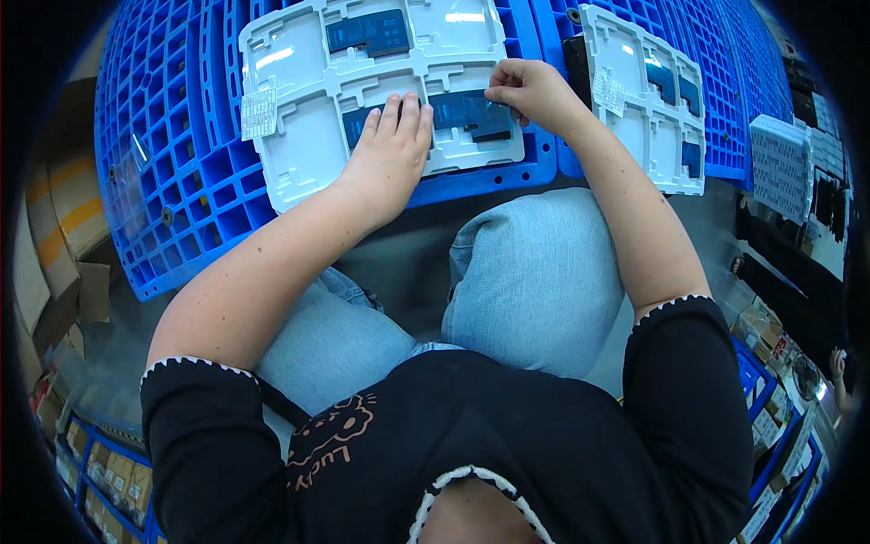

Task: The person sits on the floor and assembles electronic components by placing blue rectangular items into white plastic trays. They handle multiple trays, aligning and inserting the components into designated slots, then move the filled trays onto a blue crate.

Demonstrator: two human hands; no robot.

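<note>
white moulded tray (299, 154) (glossy) under left hand (391, 145).

White moulded plastic tray (304, 159) lies flat on blue grid crate (172, 181), six shallow pockets in two rows; paper label at its left edge; dark flat rectangular cell (370, 33) sits in upper middle pocket; second dark cell (358, 125) in lower middle pocket, partly under left hand (391, 150) pressed flat on it; third dark cell (471, 115) in lower right pocket, right hand (530, 91) pinching at its top edge
</note>
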